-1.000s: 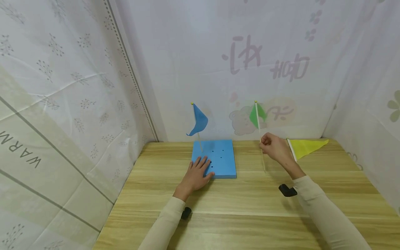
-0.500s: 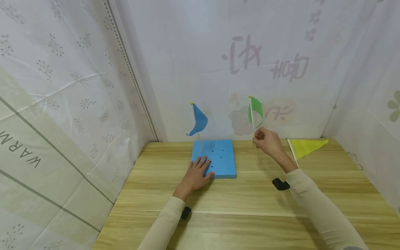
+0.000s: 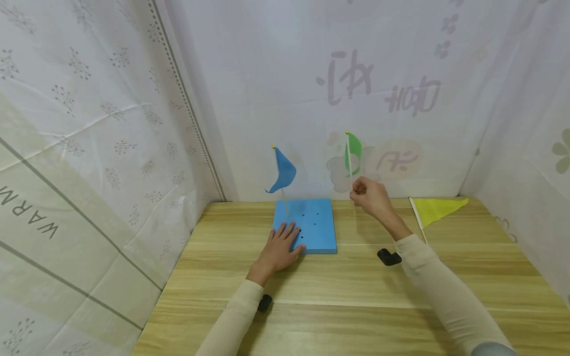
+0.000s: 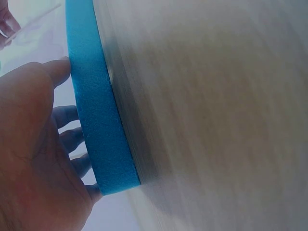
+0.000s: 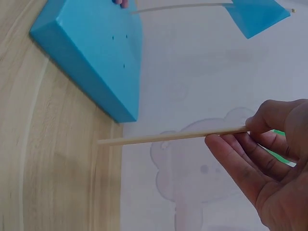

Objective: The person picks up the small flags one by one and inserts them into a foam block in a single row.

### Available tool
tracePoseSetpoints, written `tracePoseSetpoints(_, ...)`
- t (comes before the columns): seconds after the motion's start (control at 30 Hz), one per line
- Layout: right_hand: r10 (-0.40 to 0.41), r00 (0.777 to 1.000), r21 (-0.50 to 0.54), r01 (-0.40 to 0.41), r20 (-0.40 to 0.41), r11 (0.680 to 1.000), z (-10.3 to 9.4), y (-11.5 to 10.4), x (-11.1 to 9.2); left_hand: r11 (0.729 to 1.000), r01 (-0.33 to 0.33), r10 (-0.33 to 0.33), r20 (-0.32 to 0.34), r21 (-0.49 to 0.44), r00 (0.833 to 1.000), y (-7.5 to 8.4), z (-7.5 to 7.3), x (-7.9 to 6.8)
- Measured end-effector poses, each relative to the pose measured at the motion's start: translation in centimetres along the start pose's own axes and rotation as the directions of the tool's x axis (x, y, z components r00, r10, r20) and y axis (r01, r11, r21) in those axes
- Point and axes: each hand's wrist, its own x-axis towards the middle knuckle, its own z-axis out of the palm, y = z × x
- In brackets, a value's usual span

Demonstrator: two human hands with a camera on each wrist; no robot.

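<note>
A blue foam block (image 3: 322, 237) with several small holes lies on the table. My left hand (image 3: 278, 249) rests on its near left part with fingers spread; in the left wrist view the fingertips and thumb meet the block's upper edge. Behind that hand a blue flag (image 3: 285, 170) stands in the block on a thin stick, leaning slightly. To the right of the block, my right hand (image 3: 371, 198) pinches the wooden stick (image 5: 192, 135) of a green flag (image 3: 354, 151) between thumb and fingers. The stick is nearly upright, its lower end bare.
A yellow flag (image 3: 438, 210) on a stick lies on the wooden table (image 3: 338, 306) at the right. Printed cloth (image 3: 267, 74) hangs behind the table and along both sides. Black wrist devices (image 3: 389, 257) stick out below the forearms.
My right hand has moved left and slightly up with the green flag, bringing it closer to the block. The left hand, the block and the blue flag stay where they were.
</note>
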Motion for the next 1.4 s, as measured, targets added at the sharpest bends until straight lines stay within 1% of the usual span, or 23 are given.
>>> tracePoseSetpoints(0.33, 0.001, 1.0, 0.075, -0.002, 0.009, 0.997, 1.1, -1.3, 1.1, 1.0, -0.01, 0.01, 0.0, -0.011, 1.0, -0.4, 0.3, 0.2)
tracePoseSetpoints(0.43, 0.002, 1.0, 0.094, -0.003, 0.01, 0.996, 1.6, -1.8, 1.5, 1.0, -0.008, 0.008, 0.004, -0.007, 1.0, -0.8, 0.7, 0.4)
tracePoseSetpoints(0.57, -0.01, 1.0, 0.098, 0.01, -0.001, 0.995, 2.2, -2.5, 2.0, 1.0, -0.007, 0.007, 0.004, 0.001, 1.0, -1.2, 1.3, 0.6)
tracePoseSetpoints(0.8, -0.032, 0.999, 0.1, 0.032, -0.003, 0.994, 3.3, -3.5, 2.7, 1.0, -0.004, 0.004, 0.022, 0.0, 1.0, -1.4, 1.2, 0.6)
tracePoseSetpoints(1.0, -0.042, 0.999, 0.117, 0.041, 0.0, 0.992, 4.5, -4.2, 3.2, 1.0, -0.007, 0.007, -0.001, -0.012, 1.0, -1.6, 1.4, 0.7)
tracePoseSetpoints(1.13, -0.048, 0.999, 0.128, 0.048, -0.001, 0.991, 5.2, -4.7, 3.6, 1.0, -0.008, 0.008, -0.004, -0.018, 1.0, -1.6, 1.3, 0.6)
tracePoseSetpoints(1.23, -0.049, 0.999, 0.124, 0.049, -0.002, 0.991, 5.8, -5.0, 3.8, 1.0, -0.005, 0.005, 0.01, -0.012, 1.0, -1.5, 1.2, 0.6)
tracePoseSetpoints(1.4, -0.072, 0.997, 0.096, 0.073, -0.012, 0.993, 6.7, -5.5, 4.1, 1.0, -0.002, 0.003, 0.019, -0.028, 1.0, -1.3, 0.9, 0.6)
